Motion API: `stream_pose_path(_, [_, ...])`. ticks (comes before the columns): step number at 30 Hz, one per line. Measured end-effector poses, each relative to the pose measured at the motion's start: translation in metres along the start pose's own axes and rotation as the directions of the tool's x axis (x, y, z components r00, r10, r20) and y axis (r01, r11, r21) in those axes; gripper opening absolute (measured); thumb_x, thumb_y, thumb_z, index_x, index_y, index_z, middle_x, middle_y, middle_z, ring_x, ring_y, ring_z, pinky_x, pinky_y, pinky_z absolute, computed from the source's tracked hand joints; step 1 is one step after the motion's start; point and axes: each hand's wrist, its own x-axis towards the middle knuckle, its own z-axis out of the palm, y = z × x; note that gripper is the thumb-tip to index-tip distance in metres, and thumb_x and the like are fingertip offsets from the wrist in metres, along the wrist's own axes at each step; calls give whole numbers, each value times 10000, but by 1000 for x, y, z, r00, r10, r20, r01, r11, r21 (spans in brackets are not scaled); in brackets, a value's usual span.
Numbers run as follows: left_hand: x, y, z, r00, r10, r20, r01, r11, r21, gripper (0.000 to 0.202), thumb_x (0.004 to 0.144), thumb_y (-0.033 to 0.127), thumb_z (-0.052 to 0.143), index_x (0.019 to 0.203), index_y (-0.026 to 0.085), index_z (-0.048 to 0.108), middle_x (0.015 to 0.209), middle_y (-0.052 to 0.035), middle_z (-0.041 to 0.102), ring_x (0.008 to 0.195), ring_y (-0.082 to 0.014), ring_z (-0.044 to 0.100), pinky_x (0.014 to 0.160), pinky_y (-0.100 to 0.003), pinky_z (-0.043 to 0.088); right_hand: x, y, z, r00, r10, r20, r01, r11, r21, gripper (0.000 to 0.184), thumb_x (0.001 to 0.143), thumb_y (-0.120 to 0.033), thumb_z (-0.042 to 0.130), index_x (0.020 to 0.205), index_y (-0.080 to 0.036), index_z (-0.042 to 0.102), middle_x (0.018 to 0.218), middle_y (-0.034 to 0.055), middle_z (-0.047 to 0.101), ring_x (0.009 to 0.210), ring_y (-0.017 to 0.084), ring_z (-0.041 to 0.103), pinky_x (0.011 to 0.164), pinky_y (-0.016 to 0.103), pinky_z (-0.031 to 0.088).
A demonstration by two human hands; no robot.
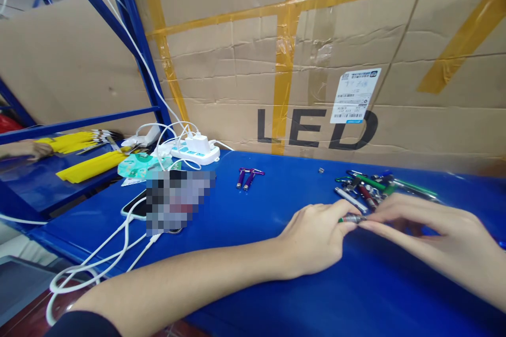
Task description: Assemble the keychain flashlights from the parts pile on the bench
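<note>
My left hand (316, 237) rests on the blue table (253, 253) with its fingertips pinched on one end of a small green keychain flashlight (351, 219). From the right, my right hand (427, 231) closes its fingers on the other end of the same flashlight. Just behind my fingers lies a pile of small flashlights (371, 187) in green, red and silver. Two purple flashlights (245, 177) lie apart, farther left on the table.
A large cardboard box marked LED (316, 63) stands along the table's back edge. A white power strip with chargers (195, 150), white cables (98, 263) and a phone (136, 208) lie at the left. Yellow strips (87, 166) sit on a lower blue shelf, where another person's hand (27, 148) shows.
</note>
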Motion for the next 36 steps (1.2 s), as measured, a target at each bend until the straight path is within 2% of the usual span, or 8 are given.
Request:
stream_pose_path(4, [0,1,-1,995,-103,-10,103,994,-29,228,916,255,365,1098,247,503,911,4,635,817,-157,598,735,-254,463,-6,11,-2,991,-117,-68,109,987,-119,196,847,-371,566,812,-222,689,721,13,632,558,106,575,513,185,455])
stream_pose_path(7, [1,1,-1,997,-80,8,80,996,-33,229,921,261,356,1087,239,512,883,6,626,802,-153,589,728,-253,456,-13,20,-3,976,-213,-49,202,966,-162,178,886,-301,519,904,-292,696,823,1,653,656,102,615,593,180,453])
stream_pose_path(15, [0,0,-1,994,26,108,-30,999,43,213,927,238,352,1044,212,529,905,-10,628,827,-162,591,741,-255,457,-19,18,-7,988,-152,32,156,977,-146,256,919,-278,460,856,-306,706,818,5,644,558,78,576,504,191,381])
stream_pose_path(19, [-1,-2,-1,987,112,120,-125,986,113,167,916,190,385,1015,174,519,984,-40,643,882,-183,601,789,-272,447,-16,19,-6,990,-96,103,102,993,-55,244,884,-361,506,767,-299,711,781,11,626,560,109,579,500,213,408])
stream_pose_path(28, [-1,1,-3,974,92,206,-108,992,70,124,920,190,385,1024,173,449,1005,-56,626,882,-186,606,732,-265,461,-12,13,-3,995,-51,89,42,993,107,193,839,-371,579,726,-266,695,752,18,604,633,131,587,552,227,445])
stream_pose_path(30, [-2,1,-3,975,82,207,-96,994,58,116,919,188,382,1019,177,439,1006,-53,623,876,-180,605,730,-262,459,-9,11,-2,995,-20,96,5,987,159,225,824,-400,594,696,-247,698,705,17,597,603,130,577,532,227,447])
stream_pose_path(33, [-2,-1,-2,977,75,199,-85,995,43,100,915,181,379,1003,185,428,1005,-50,619,862,-175,605,719,-259,456,-6,8,2,982,110,155,-147,957,252,293,775,-467,623,629,-224,696,609,13,579,530,129,546,470,230,437])
stream_pose_path(36, [-2,-4,-1,982,82,169,-87,996,23,61,907,172,389,957,192,417,1011,-51,615,871,-179,603,719,-261,454,-5,7,7,929,289,231,-354,877,326,316,719,-484,657,582,-201,684,555,7,557,469,121,510,427,231,423])
